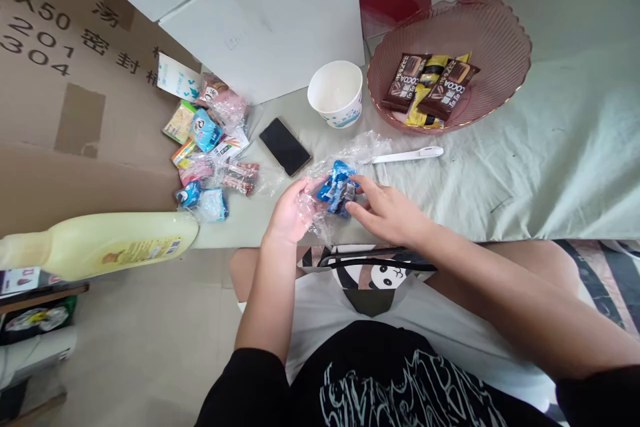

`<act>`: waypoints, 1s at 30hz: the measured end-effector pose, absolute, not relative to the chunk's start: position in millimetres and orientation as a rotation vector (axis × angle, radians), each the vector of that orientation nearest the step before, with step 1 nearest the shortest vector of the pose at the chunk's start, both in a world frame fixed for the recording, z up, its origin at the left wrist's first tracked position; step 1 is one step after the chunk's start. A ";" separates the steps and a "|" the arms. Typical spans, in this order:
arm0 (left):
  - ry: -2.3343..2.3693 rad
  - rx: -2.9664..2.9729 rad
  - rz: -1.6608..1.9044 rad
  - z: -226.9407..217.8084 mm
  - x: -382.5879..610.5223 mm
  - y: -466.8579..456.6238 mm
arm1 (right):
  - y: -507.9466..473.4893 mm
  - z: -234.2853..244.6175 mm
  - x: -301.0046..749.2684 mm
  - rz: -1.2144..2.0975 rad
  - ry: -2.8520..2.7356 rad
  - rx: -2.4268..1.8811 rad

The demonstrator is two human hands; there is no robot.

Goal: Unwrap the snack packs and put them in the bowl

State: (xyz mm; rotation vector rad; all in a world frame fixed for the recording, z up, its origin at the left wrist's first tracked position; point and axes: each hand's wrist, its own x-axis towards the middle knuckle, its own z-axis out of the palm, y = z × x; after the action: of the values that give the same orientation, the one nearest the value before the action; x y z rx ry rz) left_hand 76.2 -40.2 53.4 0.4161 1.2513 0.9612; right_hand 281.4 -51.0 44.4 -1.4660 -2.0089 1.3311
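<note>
My left hand (294, 210) is closed on a crinkled clear plastic bag (323, 227) near the table's front edge. Shiny blue snack packets (338, 183) lie at the bag, between my two hands. From the right, my right hand (387, 212) has its thumb and forefinger on the blue packets, with the thumb nearer me. Part of the plastic spreads out beyond the packets. Just behind them is a slim white plastic tool (409, 155), its left end beside the plastic. The palm side of my right hand is hidden.
A white paper bowl (336, 93) stands behind my hands. A pink ribbed bowl (500, 47) holds brown and yellow snack packets. Left are a black phone (285, 146), a pile of mixed packets (206, 130) and a yellow bottle (125, 243) lying down. White boxes (270, 20) stand behind.
</note>
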 end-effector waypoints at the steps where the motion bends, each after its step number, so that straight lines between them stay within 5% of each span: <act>1: 1.200 0.391 0.954 57.6 80.5 -41.8 | -49.8 43.1 281.1 1.418 -1.888 -1.464; 7: 1.004 0.403 1.049 83.9 104.5 -48.2 | -41.8 36.4 272.9 2.015 -0.772 -1.086; 12: 0.972 0.542 1.181 118.4 103.6 -40.5 | -34.5 34.9 265.0 2.083 -0.292 -0.907; 30: 0.741 1.004 1.720 194.7 49.5 -6.9 | -14.8 43.1 286.5 2.094 -0.281 -0.555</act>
State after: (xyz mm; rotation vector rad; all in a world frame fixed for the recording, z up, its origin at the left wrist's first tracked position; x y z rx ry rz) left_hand 49.5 -6.9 194.7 1.0045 0.7415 1.7196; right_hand 286.5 -14.8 43.1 -0.5548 -0.2808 2.0941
